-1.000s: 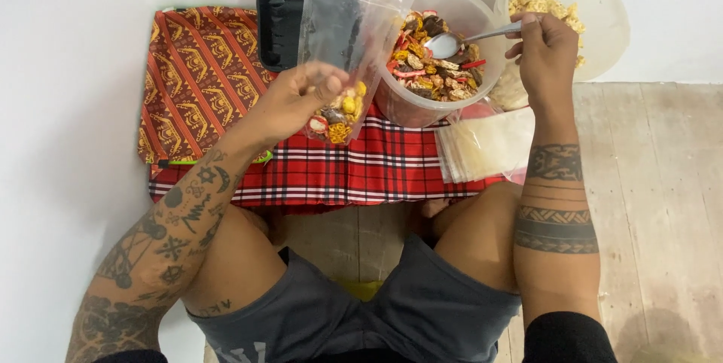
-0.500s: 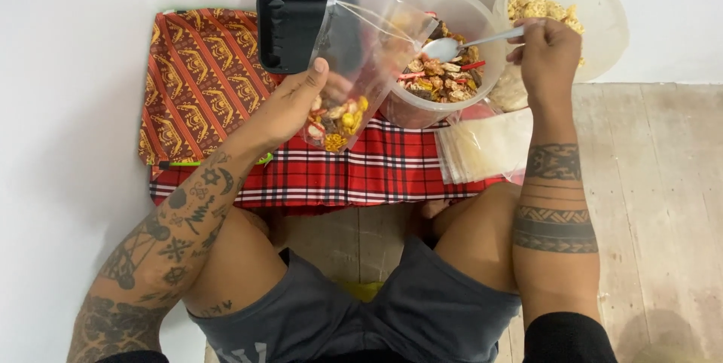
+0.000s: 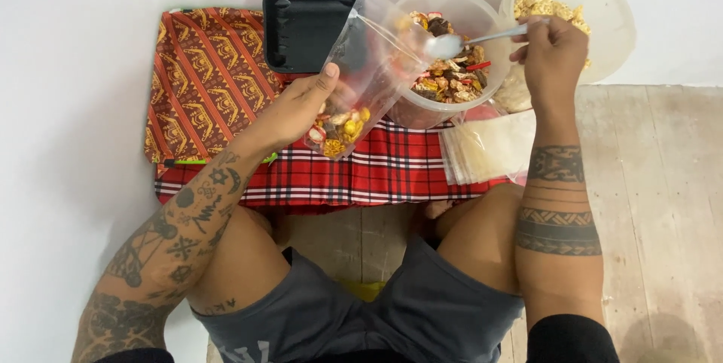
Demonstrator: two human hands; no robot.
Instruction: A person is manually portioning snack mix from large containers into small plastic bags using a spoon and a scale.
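My left hand (image 3: 290, 111) grips a clear plastic bag (image 3: 361, 77) tilted toward a round plastic tub of mixed snacks (image 3: 452, 62). A small heap of yellow, red and brown snack pieces (image 3: 339, 128) lies in the bag's lower end. My right hand (image 3: 553, 54) holds a metal spoon (image 3: 459, 43) by its handle. The spoon's bowl hovers at the mouth of the bag, over the tub's near-left rim.
A second round tub (image 3: 602, 1) with pale crackers stands behind my right hand. A black box-shaped device (image 3: 309, 20) sits behind the bag. A stack of empty clear bags (image 3: 486, 148) lies on the red plaid cloth (image 3: 376, 175), beside a patterned orange cloth (image 3: 203, 77).
My left hand has tilted the bag's mouth over toward the snack tub. The spoon has lifted off the snacks and now meets the bag's opening.
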